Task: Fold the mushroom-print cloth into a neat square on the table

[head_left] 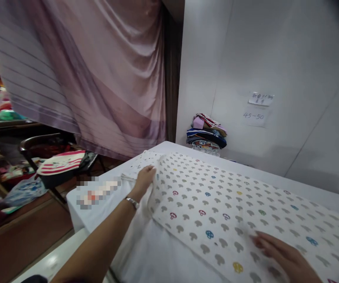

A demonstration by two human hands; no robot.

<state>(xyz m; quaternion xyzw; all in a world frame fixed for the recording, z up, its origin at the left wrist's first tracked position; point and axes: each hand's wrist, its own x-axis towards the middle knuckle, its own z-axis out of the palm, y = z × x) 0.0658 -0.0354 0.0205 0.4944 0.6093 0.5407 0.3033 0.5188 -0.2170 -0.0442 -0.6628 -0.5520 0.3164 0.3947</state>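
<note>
A white cloth printed with small mushrooms (231,204) lies spread over a white table (104,212). My left hand (144,177), with a silver watch at the wrist, reaches to the cloth's far left edge; its fingers are closed on that edge. My right hand (281,255) lies flat on the near part of the cloth, fingers stretched out and slightly blurred.
A pile of folded clothes (207,131) sits at the table's far corner against a white wall with paper notes (257,108). A pink curtain (98,70) hangs at the back left. A dark chair with striped fabric (60,161) stands to the left on the wooden floor.
</note>
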